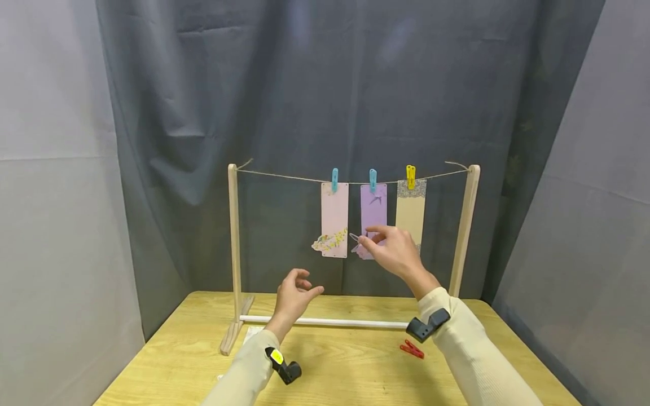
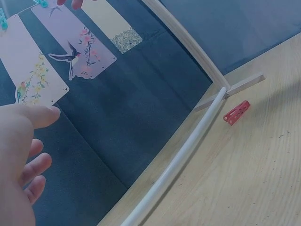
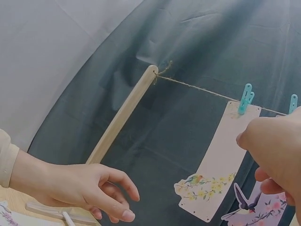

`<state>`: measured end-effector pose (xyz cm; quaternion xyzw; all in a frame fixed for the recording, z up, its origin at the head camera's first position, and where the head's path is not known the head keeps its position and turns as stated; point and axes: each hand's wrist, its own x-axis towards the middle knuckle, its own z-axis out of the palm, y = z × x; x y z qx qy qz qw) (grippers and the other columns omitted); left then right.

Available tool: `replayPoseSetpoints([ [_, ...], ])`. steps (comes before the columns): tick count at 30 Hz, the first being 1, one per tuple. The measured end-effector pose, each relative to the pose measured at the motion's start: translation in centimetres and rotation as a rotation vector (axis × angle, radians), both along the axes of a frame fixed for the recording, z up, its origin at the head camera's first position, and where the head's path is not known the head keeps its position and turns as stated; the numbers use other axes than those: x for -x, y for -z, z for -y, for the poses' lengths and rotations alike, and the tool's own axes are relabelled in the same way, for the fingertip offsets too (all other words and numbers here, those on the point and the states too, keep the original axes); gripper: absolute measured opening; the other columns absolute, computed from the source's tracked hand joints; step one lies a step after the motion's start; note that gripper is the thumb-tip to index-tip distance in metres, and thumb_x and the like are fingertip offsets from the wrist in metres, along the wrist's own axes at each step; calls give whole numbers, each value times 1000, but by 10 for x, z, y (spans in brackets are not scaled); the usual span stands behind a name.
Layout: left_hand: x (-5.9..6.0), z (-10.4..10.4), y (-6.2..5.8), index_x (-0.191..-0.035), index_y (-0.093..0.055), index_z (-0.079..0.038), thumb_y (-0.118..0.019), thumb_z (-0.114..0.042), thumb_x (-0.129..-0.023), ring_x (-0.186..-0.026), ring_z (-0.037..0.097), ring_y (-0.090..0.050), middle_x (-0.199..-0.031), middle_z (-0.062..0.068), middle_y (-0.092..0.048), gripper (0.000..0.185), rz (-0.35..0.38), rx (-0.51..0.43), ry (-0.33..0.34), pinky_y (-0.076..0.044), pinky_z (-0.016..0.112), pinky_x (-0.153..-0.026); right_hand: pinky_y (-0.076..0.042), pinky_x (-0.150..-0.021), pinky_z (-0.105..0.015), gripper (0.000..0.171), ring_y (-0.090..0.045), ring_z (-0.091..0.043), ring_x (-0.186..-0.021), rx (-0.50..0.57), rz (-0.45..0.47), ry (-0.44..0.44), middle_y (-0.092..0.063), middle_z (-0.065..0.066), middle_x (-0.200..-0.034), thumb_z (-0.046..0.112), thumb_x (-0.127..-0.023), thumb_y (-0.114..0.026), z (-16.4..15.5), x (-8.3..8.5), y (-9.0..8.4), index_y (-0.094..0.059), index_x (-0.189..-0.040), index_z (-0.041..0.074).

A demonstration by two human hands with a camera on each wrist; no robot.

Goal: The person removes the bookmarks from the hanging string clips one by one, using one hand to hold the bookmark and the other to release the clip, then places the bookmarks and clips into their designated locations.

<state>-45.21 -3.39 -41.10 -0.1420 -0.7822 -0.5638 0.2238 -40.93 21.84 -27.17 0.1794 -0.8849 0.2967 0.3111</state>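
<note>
Three long paper cards hang from a string (image 1: 284,176). The pink card (image 1: 334,211), with yellow flowers and a bird, is held by a blue clothespin (image 1: 334,179). Beside it, another blue clothespin (image 1: 373,179) holds the purple card (image 1: 373,208), which has a swallow cutout. A yellow clothespin (image 1: 411,176) holds the beige lace-patterned card (image 1: 409,211). My right hand (image 1: 398,251), fingers loosely bent and holding nothing visible, is before the purple card and overlaps its lower part. Lower down, my left hand (image 1: 294,296) hovers with relaxed, parted fingers, nothing between them.
Wooden posts (image 1: 234,237) carry the string, and a white rod (image 1: 350,323) joins their feet. On the wooden table (image 1: 345,361) lies a red clothespin (image 1: 412,349) at the right. A pale card (image 3: 11,219) with purple flowers lies near the left foot. Dark cloth (image 1: 304,101) hangs behind.
</note>
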Motion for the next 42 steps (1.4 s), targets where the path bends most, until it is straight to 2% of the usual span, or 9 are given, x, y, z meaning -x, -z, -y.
replayPoseSetpoints([
  [8, 9, 2, 1, -127, -59, -6, -89, -19, -84, -88, 23, -67, -103, 16, -67, 54, 42, -10, 21, -57, 41, -75, -58, -72, -48, 47, -72, -30, -91, 38, 4, -5, -76, -12, -102, 41, -100, -68, 3, 8, -1, -72, -130, 6],
  [16, 16, 2, -4, -133, -56, -7, -88, -20, -85, -100, 28, -69, -106, 8, -65, 59, 82, -37, 32, -58, 45, -82, -58, -77, -50, 47, -71, -28, -89, 41, 8, -33, -75, -12, -103, 42, -100, -68, 13, 14, -1, -70, -131, 6],
  [22, 22, 1, -9, -137, -53, -7, -88, -21, -86, -109, 33, -67, -117, 14, -65, 63, 100, -79, 50, -57, 48, -87, -58, -77, -51, 49, -71, -29, -89, 62, -3, -27, -75, -13, -103, 42, -100, -68, 17, 20, -7, -70, -133, 6],
  [30, 28, -1, -5, -143, -47, -11, -89, -25, -85, -112, 33, -64, -122, 14, -61, 74, 118, -41, 73, -56, 47, -88, -57, -78, -51, 51, -71, -31, -91, 74, -13, -21, -75, -14, -106, 44, -99, -66, 18, 31, -14, -69, -135, 8],
  [35, 32, -2, -5, -147, -43, -12, -89, -26, -84, -118, 38, -61, -129, 16, -58, 79, 122, -57, 94, -56, 48, -90, -54, -83, -53, 49, -68, -34, -98, 75, -57, -48, -74, -14, -107, 42, -100, -66, 21, 37, -21, -69, -134, 8],
  [42, 38, -5, -10, -148, -41, -12, -90, -25, -84, -124, 42, -57, -137, 21, -56, 82, 122, -121, 88, -54, 52, -93, -52, -73, -43, 43, -67, -25, -82, 124, -113, -94, -74, -9, -103, 37, -99, -68, 28, 43, -29, -70, -131, 8],
])
